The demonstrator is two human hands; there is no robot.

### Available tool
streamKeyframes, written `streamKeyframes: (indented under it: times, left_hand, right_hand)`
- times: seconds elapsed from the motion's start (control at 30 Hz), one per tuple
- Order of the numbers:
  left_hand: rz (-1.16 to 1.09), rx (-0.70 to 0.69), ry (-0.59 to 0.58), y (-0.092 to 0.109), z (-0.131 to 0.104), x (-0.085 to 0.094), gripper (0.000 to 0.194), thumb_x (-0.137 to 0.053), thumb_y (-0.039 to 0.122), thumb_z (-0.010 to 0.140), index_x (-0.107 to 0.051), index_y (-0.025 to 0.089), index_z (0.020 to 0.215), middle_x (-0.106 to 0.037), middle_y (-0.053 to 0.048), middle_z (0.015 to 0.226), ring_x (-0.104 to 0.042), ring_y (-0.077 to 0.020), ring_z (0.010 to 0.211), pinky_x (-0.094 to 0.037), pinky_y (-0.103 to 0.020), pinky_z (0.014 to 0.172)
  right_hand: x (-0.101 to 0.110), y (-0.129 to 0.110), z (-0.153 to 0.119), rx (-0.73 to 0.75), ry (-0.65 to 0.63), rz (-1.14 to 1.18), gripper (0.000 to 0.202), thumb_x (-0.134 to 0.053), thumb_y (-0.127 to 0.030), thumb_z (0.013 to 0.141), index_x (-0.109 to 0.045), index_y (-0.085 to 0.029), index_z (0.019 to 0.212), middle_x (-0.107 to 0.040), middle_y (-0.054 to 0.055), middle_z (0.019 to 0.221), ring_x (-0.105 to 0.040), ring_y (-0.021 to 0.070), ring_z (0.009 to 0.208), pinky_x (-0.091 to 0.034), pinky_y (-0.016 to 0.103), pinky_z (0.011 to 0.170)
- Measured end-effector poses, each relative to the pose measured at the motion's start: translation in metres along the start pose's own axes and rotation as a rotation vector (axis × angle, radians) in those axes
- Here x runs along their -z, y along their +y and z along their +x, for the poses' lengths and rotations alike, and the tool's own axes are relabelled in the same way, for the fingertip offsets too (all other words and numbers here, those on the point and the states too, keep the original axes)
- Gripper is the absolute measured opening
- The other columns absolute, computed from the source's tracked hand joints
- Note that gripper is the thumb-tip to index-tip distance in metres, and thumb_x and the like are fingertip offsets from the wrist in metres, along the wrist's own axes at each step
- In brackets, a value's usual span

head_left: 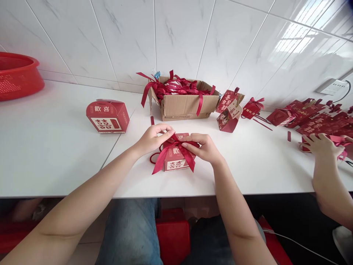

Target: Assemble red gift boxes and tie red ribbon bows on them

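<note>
- White table (66, 162) stands against marbled tiles (179, 33).
- Cardboard carton (190, 106) holds a heap of red ribbons (190, 87).
- Gift box (175, 156) sits in front of it, contents hidden.
- Left hand (156, 138) and right hand (202, 146) pinch its bow (179, 144), each grip nearly closed.
- Red basket (20, 79) sits far left.

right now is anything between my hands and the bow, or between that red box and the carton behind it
Nothing visible blocks either way. The left hand and right hand have their fingers on the bow, and nothing visible stands in the gap from the red box to the carton.
</note>
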State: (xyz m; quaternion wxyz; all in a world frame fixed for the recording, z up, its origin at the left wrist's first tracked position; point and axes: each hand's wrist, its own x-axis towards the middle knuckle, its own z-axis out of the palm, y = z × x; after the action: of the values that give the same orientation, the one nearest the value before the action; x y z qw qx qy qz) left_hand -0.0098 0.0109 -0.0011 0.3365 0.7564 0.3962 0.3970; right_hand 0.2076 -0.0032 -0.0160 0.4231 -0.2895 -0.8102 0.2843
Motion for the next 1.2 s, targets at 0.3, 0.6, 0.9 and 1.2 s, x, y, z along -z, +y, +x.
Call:
streamKeyframes:
  times: [0.3,0.6,0.9,1.2]
  left_hand:
    - [0.182,-0.145,0.203,0.002,-0.005,-0.01,0.027,-0.054,0.033,0.085,-0.059,0.017,0.064,-0.064,-0.005,0.074,-0.057,-0.0161,0.07,-0.044,-0.029,0.066]
    - [0.238,-0.167,0.269,0.005,-0.005,-0.013,0.026,-0.053,0.029,0.084,-0.056,0.018,0.061,-0.061,-0.004,0.069,-0.054,-0.0147,0.065,-0.042,-0.028,0.061]
    - [0.192,-0.136,0.267,-0.003,-0.004,-0.013,0.028,-0.054,0.034,0.084,-0.055,0.018,0.061,-0.059,-0.003,0.069,-0.053,-0.0147,0.066,-0.043,-0.029,0.064]
    - [-0.081,-0.301,0.321,0.057,-0.075,0.01,0.036,-0.055,0.056,0.082,-0.059,0.025,0.064,-0.059,-0.003,0.071,-0.054,-0.0197,0.074,-0.048,-0.04,0.073]
  right_hand:
    - [0.002,-0.002,-0.003,-0.062,-0.048,0.006,0.023,-0.055,-0.03,0.089,-0.073,-0.023,0.1,-0.074,0.005,0.098,-0.069,0.0189,0.083,-0.055,0.031,0.072]
    - [0.004,-0.003,-0.002,-0.043,-0.079,-0.021,0.024,-0.052,-0.028,0.09,-0.072,-0.02,0.102,-0.074,0.004,0.093,-0.068,0.0162,0.077,-0.053,0.028,0.067]
    - [0.004,0.0,-0.002,-0.09,-0.064,0.044,0.025,-0.055,-0.035,0.089,-0.073,-0.021,0.1,-0.074,0.005,0.097,-0.068,0.0191,0.083,-0.054,0.031,0.072]
    - [0.004,0.012,0.002,-0.174,0.186,0.194,0.044,-0.05,-0.057,0.087,-0.065,-0.021,0.107,-0.052,-0.002,0.065,-0.049,0.0118,0.06,-0.043,0.026,0.057]
